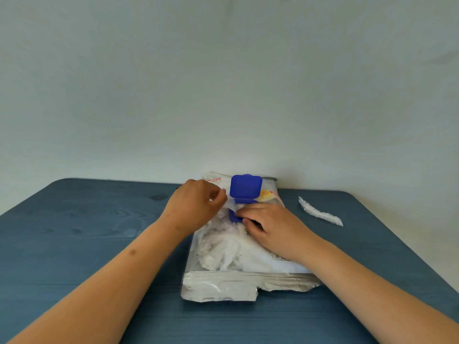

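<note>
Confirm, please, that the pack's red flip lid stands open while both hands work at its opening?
Not quite: the head view shows the flip lid is blue, not red. It does stand open on the pack, with the left hand and right hand at its opening.

Left hand (198, 203) fingers pinched, right hand (269, 225) curled low, forearms converging
</note>
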Available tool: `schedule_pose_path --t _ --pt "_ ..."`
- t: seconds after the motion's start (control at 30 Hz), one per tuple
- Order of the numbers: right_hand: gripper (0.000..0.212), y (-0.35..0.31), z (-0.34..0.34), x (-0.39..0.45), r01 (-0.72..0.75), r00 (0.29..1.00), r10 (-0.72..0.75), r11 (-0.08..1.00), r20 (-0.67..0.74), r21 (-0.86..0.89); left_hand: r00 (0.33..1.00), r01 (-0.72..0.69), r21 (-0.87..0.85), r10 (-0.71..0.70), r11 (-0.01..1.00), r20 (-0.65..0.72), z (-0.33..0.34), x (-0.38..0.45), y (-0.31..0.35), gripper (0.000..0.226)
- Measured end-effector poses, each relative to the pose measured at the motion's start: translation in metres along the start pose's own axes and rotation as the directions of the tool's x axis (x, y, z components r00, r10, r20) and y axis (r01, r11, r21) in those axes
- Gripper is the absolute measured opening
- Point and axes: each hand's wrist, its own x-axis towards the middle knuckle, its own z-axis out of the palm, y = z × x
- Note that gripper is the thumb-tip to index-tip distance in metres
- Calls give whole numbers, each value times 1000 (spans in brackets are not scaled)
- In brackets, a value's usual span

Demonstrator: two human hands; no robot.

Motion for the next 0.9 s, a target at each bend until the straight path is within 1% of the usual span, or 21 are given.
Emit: schedule_pose_path --t 0.1,0.13,0.17,0.2,0.27,0.33,0.37,0.47,0.57,0.63,0.73,0.77,0.8,0.83,0.9 --pt "28 -2 -1 0 5 1000 -6 1000 8 24 987 126 -62 -132 990 -93 0 4 -5 44" --pt "28 -2 -2 0 1 1000 -2 1000 13 30 982 145 -82 -154 986 -113 0 5 -6 42" --pt "28 -3 -2 -1 -5 1000 4 999 16 35 983 133 -86 -143 987 -113 0 4 -6 41" --pt "29 -3 -2 0 -9 1000 8 999 16 37 991 89 -80 -96 993 -90 -1 2 -3 41" --pt "30 -4 -2 0 -13 1000 13 999 2 29 1000 -23 -64 24 998 20 2 -5 5 43" --pt "28 -3 -4 0 -19 999 20 999 -32 30 985 -115 -24 117 993 126 6 -9 12 50" --pt "27 -2 -6 0 -32 998 34 999 -53 31 976 -149 -3 148 989 158 8 -9 14 50" --pt "27 2 -13 -3 -137 984 145 987 -104 79 962 -205 10 199 979 185 11 -9 14 40" --pt "27 7 -18 -6 -205 960 225 970 -166 129 958 -223 15 216 975 189 10 -10 15 36" --pt "26 8 -21 -6 -254 923 289 953 -252 165 950 -245 21 236 969 203 10 -11 15 36" --pt "20 7 -29 -6 -306 819 387 919 -424 248 924 -310 27 295 950 242 12 -12 18 37" --pt "21 8 -33 -6 -303 792 390 919 -469 253 913 -335 25 318 942 257 13 -12 19 37" --pt "24 9 -37 -7 -295 783 379 924 -492 243 901 -361 23 342 932 267 14 -13 20 37" --pt "28 10 -40 -8 -284 795 359 932 -488 224 892 -377 22 357 926 277 15 -13 21 37" --pt "35 15 -44 -11 -257 860 308 950 -406 176 884 -388 23 366 921 290 17 -13 21 37"
